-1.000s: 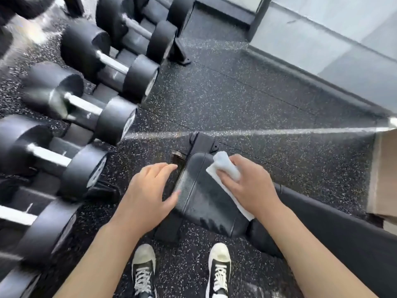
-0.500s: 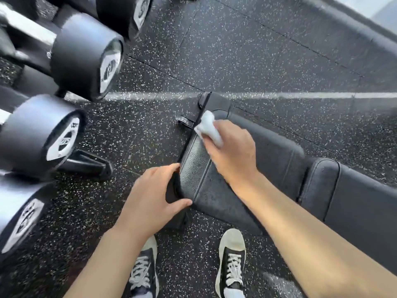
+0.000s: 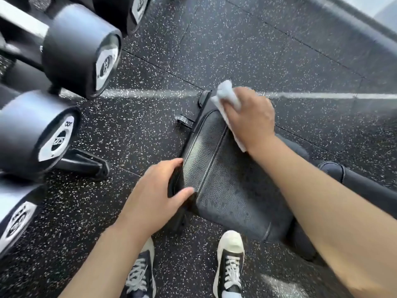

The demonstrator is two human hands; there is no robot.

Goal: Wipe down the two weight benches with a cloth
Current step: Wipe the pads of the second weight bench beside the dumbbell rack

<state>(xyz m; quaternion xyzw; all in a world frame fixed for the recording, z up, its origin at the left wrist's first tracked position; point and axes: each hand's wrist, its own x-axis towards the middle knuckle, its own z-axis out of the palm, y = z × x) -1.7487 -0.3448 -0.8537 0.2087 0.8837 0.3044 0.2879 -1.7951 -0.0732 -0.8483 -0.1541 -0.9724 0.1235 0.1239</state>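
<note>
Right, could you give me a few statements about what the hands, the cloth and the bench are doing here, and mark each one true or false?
1. The right hand presses a white cloth on the far end of the bench seat pad. True.
2. The left hand holds a second cloth. False: it grips the near left edge of the pad and holds no cloth.
3. Dumbbells sit on a rack to the left of the bench. True.
4. The cloth lies on the floor beside the shoes. False: it is under the right hand on the pad.
5. The person stands barefoot. False: they wear dark lace-up shoes with white toe caps.
</note>
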